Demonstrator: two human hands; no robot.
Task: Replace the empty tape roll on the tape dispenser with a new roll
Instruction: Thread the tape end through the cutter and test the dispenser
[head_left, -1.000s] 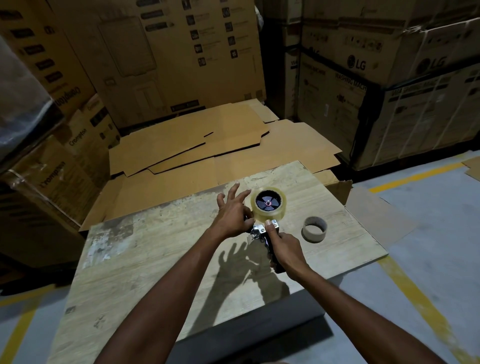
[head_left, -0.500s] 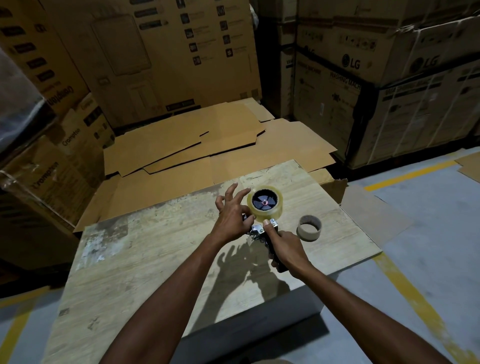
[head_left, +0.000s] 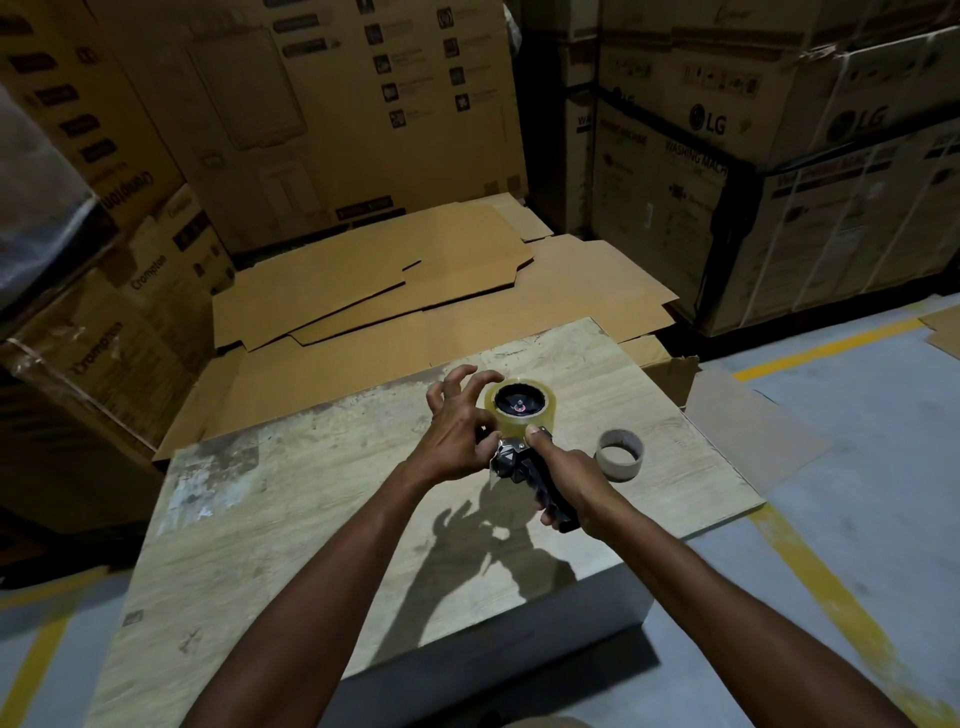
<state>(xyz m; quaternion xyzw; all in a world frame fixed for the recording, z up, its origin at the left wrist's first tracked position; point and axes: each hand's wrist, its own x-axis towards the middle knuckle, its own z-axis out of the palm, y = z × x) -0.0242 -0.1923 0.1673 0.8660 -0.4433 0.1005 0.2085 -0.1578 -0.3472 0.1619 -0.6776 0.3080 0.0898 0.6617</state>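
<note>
My right hand (head_left: 563, 475) grips the black handle of the tape dispenser (head_left: 524, 467) and holds it above the table, thumb up against the roll. A new clear tape roll (head_left: 519, 410) sits on the dispenser's black hub. My left hand (head_left: 457, 428) is at the left side of the roll, thumb and a finger pinching at the roll's edge near the metal blade, the other fingers curled and raised. The empty cardboard core (head_left: 620, 453) stands on the table to the right of my right hand.
The pale wooden table (head_left: 311, 519) carries only the core. Flattened cardboard sheets (head_left: 415, 291) lie behind it. Tall stacked cartons (head_left: 779, 182) wall in the back, left and right. Grey floor with yellow lines (head_left: 831, 597) lies to the right.
My left hand's fingers have curled more and its thumb has moved in toward the roll's lower edge. The dispenser and my right hand stay almost where they were.
</note>
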